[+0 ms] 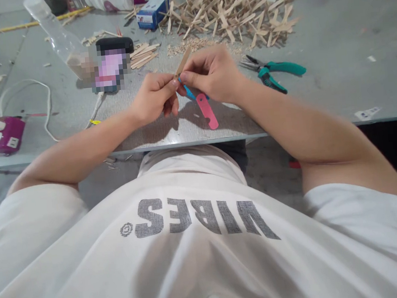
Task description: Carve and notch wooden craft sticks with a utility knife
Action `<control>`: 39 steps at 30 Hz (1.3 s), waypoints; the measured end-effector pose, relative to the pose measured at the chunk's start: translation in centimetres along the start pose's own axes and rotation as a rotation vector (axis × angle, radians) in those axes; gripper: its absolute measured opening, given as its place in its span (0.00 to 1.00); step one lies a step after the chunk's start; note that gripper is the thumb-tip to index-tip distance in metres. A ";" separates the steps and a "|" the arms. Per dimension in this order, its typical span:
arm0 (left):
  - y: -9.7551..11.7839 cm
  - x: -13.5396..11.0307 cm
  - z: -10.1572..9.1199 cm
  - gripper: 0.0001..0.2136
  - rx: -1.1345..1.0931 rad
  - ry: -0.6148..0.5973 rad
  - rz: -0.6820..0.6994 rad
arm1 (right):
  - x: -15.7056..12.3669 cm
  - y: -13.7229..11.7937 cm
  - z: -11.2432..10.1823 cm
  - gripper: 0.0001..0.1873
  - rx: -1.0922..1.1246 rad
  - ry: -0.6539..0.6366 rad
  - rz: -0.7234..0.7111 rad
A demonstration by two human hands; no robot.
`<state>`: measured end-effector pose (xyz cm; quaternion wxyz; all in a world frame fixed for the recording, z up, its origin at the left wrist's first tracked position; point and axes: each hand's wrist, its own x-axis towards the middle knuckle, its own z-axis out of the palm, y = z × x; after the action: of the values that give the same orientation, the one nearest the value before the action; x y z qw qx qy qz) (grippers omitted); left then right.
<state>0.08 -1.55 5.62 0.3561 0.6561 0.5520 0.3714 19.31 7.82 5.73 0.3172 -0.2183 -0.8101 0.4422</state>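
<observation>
Over the front of the table my two hands meet at a flat wooden craft stick [183, 61], which slants up and away from them. My left hand [158, 94] is closed, thumb and forefinger pinching near the stick's lower end. My right hand [215, 72] is closed too, its fingertips pinched at the same spot and partly covering the stick. Beneath the right hand shows a narrow blue piece [189, 93], mostly hidden; I cannot tell whether it is held. A flat pink piece [207, 112] with a small hole and a notch sits just below that hand.
Pliers [268, 72] with green handles lie to the right. A large pile of craft sticks [230, 10] is at the back, by a blue box [153, 13]. Left are a phone [110, 71] on a cable, a clear bottle [59, 38] and a purple box [4, 135].
</observation>
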 end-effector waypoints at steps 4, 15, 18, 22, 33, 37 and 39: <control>0.2 0.0 0.1 0.20 -0.065 -0.021 -0.012 | -0.1 -0.1 -0.1 0.37 0.026 -0.006 0.049; -0.9 0.4 0.1 0.18 0.035 0.032 0.051 | -0.8 -1.3 -0.3 0.32 -0.008 0.010 -0.017; -1.2 0.5 0.4 0.17 0.093 0.070 0.103 | -0.5 -0.8 -0.2 0.34 0.007 0.013 -0.067; -1.4 0.4 0.4 0.18 0.146 0.115 0.135 | 0.0 0.0 -0.2 0.32 -0.048 0.046 -0.070; 0.7 -0.3 0.3 0.16 0.203 0.129 0.013 | 0.1 0.1 -0.5 0.26 -0.111 0.019 -0.037; 0.1 -0.1 0.4 0.19 0.200 0.164 0.028 | 0.5 0.5 -0.6 0.27 -0.153 0.047 -0.026; -0.2 0.0 0.4 0.19 0.171 0.168 0.014 | 0.7 0.6 -0.4 0.25 -0.139 0.066 -0.016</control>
<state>0.32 -1.49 5.22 0.2487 0.6545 0.6050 0.3792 19.18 8.84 5.62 0.3310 -0.2479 -0.8297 0.3749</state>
